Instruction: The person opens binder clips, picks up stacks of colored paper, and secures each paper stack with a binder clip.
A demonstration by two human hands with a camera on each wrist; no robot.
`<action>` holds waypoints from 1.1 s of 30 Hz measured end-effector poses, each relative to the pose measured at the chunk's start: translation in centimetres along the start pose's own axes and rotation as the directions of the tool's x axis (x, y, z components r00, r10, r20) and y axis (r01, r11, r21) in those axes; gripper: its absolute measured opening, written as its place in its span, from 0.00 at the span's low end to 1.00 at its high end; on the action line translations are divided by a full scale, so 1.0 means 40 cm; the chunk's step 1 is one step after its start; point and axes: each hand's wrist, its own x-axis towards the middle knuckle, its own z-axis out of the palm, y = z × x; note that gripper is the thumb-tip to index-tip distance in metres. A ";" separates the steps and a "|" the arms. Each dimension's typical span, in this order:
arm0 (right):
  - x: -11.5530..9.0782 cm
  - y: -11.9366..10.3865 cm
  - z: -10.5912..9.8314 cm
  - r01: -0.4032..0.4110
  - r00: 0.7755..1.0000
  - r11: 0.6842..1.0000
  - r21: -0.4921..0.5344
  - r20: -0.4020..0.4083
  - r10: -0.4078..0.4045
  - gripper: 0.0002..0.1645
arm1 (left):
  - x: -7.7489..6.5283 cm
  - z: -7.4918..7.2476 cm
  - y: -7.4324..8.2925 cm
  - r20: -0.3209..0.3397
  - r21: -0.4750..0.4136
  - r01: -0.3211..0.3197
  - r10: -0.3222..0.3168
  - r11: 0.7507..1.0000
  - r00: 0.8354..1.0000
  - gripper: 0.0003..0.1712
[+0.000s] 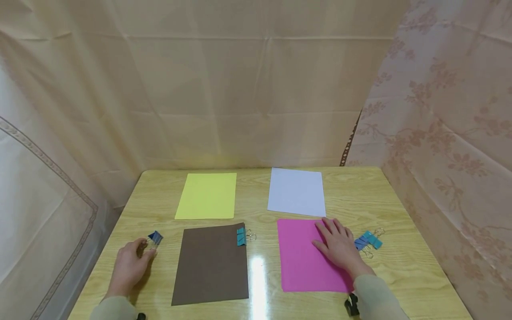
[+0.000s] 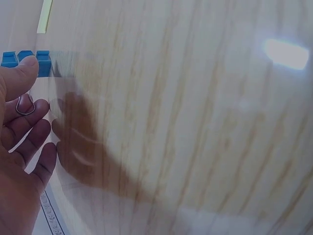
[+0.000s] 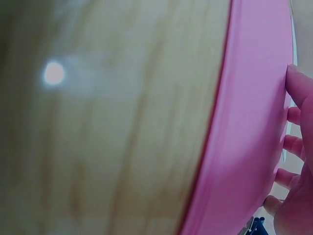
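Observation:
My left hand (image 1: 130, 266) is at the left of the table, thumb and forefinger pinching the wire handles of a blue binder clip (image 1: 156, 238). In the left wrist view the thumb overlaps the clip (image 2: 44, 63) and a wire loop shows by the fingers. My right hand (image 1: 339, 246) rests with spread fingers on a stack of pink paper (image 1: 298, 258), near its upper right corner. The right wrist view shows the fingertips pressing on the pink sheets (image 3: 249, 112). Between the hands lies brown paper (image 1: 212, 266) with a teal binder clip (image 1: 241, 237) on its upper right edge.
Yellow paper (image 1: 206, 195) and white paper (image 1: 297, 192) lie toward the back of the wooden table (image 1: 252, 191). Several more blue and teal binder clips (image 1: 368, 240) sit just right of the pink stack. Curtains (image 1: 248, 89) hang behind and at both sides.

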 end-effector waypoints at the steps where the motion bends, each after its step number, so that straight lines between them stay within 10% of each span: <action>1: 0.000 0.000 0.000 0.000 1.000 1.000 0.001 0.000 0.000 0.39 | 0.000 -0.001 0.000 0.002 0.002 0.000 0.000 1.000 1.000 0.31; 33: 0.000 -0.002 -0.001 -0.012 1.000 1.000 0.022 0.011 0.011 0.39 | -0.004 -0.002 0.019 0.006 0.016 -0.016 0.016 1.000 1.000 0.30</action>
